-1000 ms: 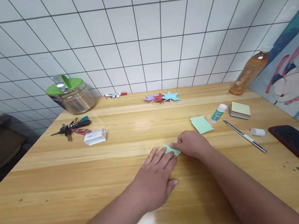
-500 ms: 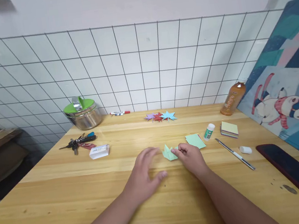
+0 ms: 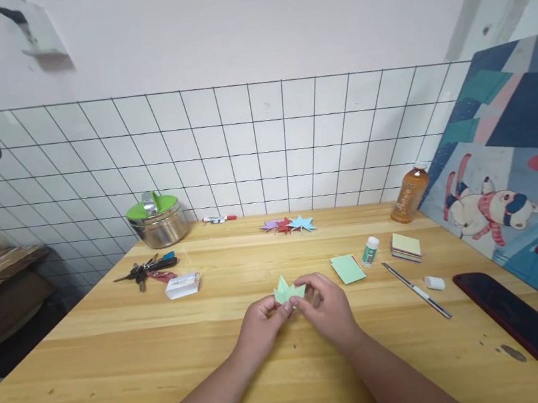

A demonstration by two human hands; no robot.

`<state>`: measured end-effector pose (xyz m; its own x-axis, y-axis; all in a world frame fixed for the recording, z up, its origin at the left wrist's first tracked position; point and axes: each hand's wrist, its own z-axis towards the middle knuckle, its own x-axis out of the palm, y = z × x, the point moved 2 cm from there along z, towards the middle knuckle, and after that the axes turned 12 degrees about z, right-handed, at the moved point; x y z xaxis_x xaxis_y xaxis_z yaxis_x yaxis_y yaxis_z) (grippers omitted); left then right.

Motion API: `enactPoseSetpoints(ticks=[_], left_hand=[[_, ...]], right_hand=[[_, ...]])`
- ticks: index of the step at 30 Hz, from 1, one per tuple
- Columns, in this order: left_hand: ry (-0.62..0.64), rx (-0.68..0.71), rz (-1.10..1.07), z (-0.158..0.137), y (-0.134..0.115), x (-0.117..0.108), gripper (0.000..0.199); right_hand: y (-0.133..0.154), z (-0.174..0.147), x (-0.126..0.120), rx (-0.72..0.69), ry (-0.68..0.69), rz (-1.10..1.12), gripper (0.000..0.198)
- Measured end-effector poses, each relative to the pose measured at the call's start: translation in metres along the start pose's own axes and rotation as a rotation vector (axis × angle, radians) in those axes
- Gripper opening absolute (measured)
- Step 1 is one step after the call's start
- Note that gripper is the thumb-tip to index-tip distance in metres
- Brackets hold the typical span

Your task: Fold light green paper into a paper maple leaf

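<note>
Both hands (image 3: 293,312) now pinch green paper leaf (image 3: 288,291), raised btwn fingertips

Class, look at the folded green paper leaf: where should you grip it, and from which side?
Pinch the green paper leaf at its lower base, from the near side, as the left hand and right hand do. Its thin points fan upward and away, so gripping there would likely crush them.

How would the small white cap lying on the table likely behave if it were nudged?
The white cap looks like a short cylinder lying on its side, so it would probably roll. It seems small and plastic, likely very light. The metal tool beside it might stop it on that side.
</note>
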<state>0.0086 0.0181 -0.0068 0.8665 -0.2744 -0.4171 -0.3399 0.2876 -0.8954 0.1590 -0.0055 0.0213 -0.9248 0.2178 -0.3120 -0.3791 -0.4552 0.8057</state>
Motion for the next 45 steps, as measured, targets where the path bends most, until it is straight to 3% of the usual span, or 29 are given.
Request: enactPoseSetpoints(ticks=[2, 5, 8, 10, 15, 21, 27, 31, 37, 45], left_hand=[[0.002, 0.02, 0.05, 0.0, 0.0, -0.002, 0.028], [-0.029, 0.065, 0.215, -0.001, -0.006, -0.007, 0.026], [-0.098, 0.139, 0.477, -0.001, -0.015, -0.011, 0.024], [-0.152, 0.156, 0.536, -0.001, -0.018, -0.013, 0.019], [-0.133, 0.124, 0.474, 0.004, -0.013, -0.012, 0.023], [-0.139, 0.121, 0.449, 0.005, -0.009, -0.012, 0.023], [-0.148, 0.126, 0.483, 0.005, -0.011, -0.016, 0.022], [-0.145, 0.146, 0.524, 0.004, -0.014, -0.017, 0.02], [-0.122, 0.15, 0.329, 0.003, -0.013, -0.015, 0.022], [-0.147, 0.138, 0.404, 0.005, -0.01, -0.017, 0.022]], right_hand=[[-0.002, 0.002, 0.002, 0.039, 0.017, 0.106, 0.021], [-0.007, 0.003, 0.005, 0.161, 0.028, 0.236, 0.011], [-0.013, 0.002, 0.009, 0.323, 0.025, 0.338, 0.015], [-0.014, 0.001, 0.01, 0.378, 0.041, 0.383, 0.018], [-0.013, 0.001, 0.012, 0.387, 0.072, 0.41, 0.017], [-0.012, 0.003, 0.013, 0.42, 0.017, 0.413, 0.02], [-0.013, 0.001, 0.014, 0.407, 0.132, 0.445, 0.018], [-0.013, 0.001, 0.013, 0.416, 0.117, 0.406, 0.019], [-0.019, 0.002, 0.012, 0.422, 0.099, 0.461, 0.024], [-0.014, -0.001, 0.017, 0.393, 0.152, 0.532, 0.026]])
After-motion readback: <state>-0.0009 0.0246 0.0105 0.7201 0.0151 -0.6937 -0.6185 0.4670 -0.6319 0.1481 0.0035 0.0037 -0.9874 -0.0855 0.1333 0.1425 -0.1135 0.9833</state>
